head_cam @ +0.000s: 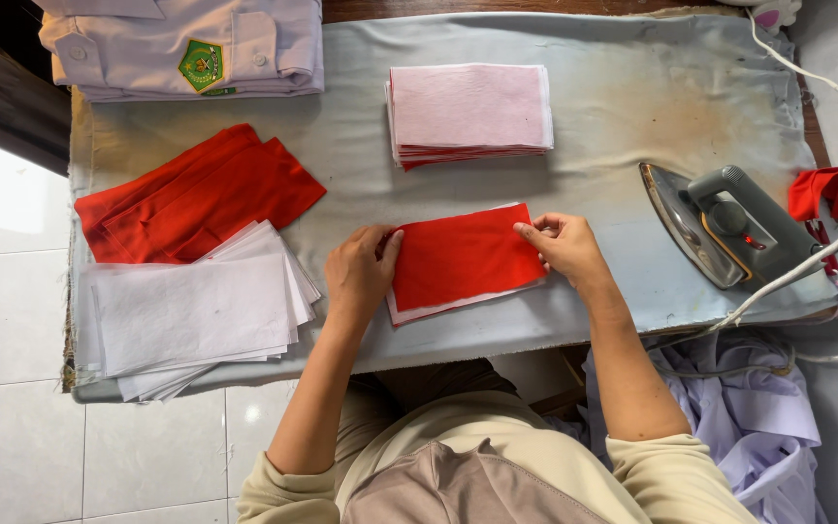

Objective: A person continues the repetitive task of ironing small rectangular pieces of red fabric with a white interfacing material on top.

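A red cloth rectangle (463, 254) lies on a white backing piece near the front edge of the padded ironing table (623, 107). My left hand (361, 275) rests on its left edge with fingers pressed down. Its right edge is pinched by my right hand (566, 247) at the upper corner. Both hands hold the piece flat between them.
A stack of finished white-over-red pieces (469, 112) sits further back. Loose red cloth (196, 194) and a pile of white sheets (191, 311) lie at the left. A folded uniform shirt (181, 44) is at the back left. An iron (725, 225) rests on the right, with its cord trailing.
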